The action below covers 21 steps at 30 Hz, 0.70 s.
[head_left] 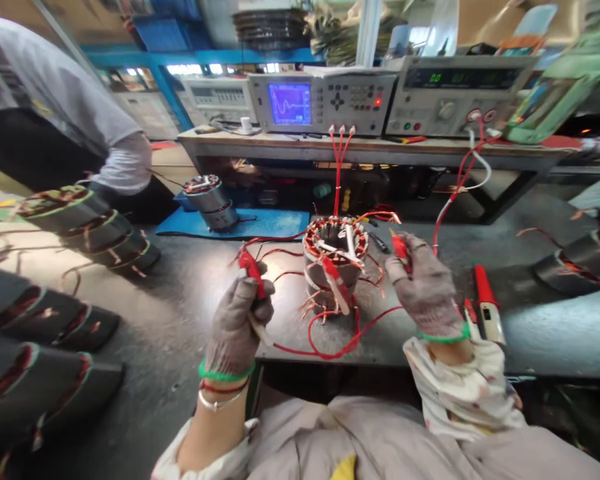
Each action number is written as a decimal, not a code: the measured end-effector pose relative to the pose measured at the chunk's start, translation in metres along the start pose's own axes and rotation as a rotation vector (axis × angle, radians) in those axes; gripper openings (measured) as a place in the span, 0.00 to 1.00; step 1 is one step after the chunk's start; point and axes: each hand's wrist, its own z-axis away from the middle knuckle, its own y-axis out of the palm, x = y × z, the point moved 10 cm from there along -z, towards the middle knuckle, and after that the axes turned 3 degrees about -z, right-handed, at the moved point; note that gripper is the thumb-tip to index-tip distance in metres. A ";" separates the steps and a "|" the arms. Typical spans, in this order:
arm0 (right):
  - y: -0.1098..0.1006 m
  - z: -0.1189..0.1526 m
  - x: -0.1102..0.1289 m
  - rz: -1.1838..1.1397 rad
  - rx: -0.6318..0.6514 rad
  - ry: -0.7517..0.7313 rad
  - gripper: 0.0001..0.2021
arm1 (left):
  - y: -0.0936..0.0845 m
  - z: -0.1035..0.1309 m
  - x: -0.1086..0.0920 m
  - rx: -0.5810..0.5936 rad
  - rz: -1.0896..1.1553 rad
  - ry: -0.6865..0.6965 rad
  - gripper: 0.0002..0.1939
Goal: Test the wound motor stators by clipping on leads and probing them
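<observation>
My left hand point(240, 313), in a grey work glove with a green cuff, is closed around a red alligator clip point(251, 272) with a red lead running from it. My right hand point(425, 287), gloved alike, pinches a second red alligator clip point(399, 247). Between the hands a motor stator point(333, 267) stands upright on the metal bench, copper windings and white ties on its top. A third red clip point(333, 270) hangs against the stator's near side. Several wire ends stick out from it, one bare copper end point(394, 217) close to my right hand.
Behind stand a tester with a waveform screen point(290, 103) and another with green digits point(435, 78). A red-and-white probe point(487, 303) lies right of my right hand. Another stator point(211, 203) stands on a blue mat point(275, 225). More stators point(90, 223) lie left, near a person's sleeve point(123, 157).
</observation>
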 end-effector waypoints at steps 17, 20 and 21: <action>0.052 -0.048 -0.065 -0.293 0.008 0.238 0.28 | 0.017 0.032 -0.010 0.097 -0.075 0.025 0.26; 0.052 -0.049 -0.067 -0.278 -0.002 0.240 0.28 | 0.016 0.031 -0.009 0.087 -0.066 0.026 0.26; 0.052 -0.049 -0.067 -0.274 -0.002 0.232 0.28 | 0.015 0.031 -0.009 0.083 -0.065 0.021 0.27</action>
